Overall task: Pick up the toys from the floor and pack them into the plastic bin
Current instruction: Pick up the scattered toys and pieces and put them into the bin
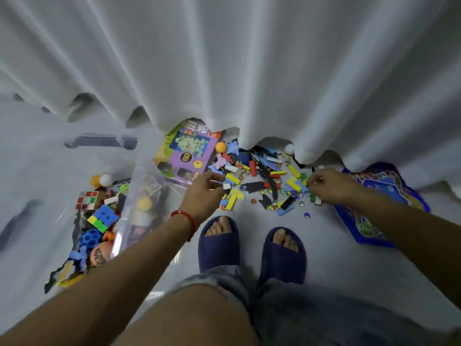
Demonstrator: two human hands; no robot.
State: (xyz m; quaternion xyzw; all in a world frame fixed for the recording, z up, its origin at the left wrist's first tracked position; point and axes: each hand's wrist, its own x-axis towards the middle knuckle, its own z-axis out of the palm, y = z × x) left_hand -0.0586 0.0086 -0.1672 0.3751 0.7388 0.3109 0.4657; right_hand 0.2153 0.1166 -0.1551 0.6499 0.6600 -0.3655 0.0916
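The person crouches over the scatter, both arms stretched forward and down. The left hand (203,189), a red cord bracelet (185,219) on its wrist, hangs over the near edge of the pile with its fingers curled, pinching a small white piece (226,186) at the fingertips. The right hand (326,187) reaches down at the pile's right edge, fingers bunched together at floor level; whether its grip holds anything I cannot tell, as the fingertips are blurred among the pieces.

The loose toys (264,183), coloured blocks, dark foam shapes and glass beads, lie on the floor between the two hands, just ahead of a pair of dark blue slippers (252,248). An orange ball (220,147) and a white ball (289,149) sit at the far side of the pile. The clear plastic bin (129,196) stands to the left, beside the left forearm, already holding puzzle cubes (103,217), balls and foam pieces. A purple game box (188,153) leans against the bin's far corner. A blue game board (381,196) lies flat on the right, beneath the right forearm.

A white curtain (224,58) hangs down over the far edge of the toys, covering part of the box and the board. The floor (349,258) is pale grey and glossy.
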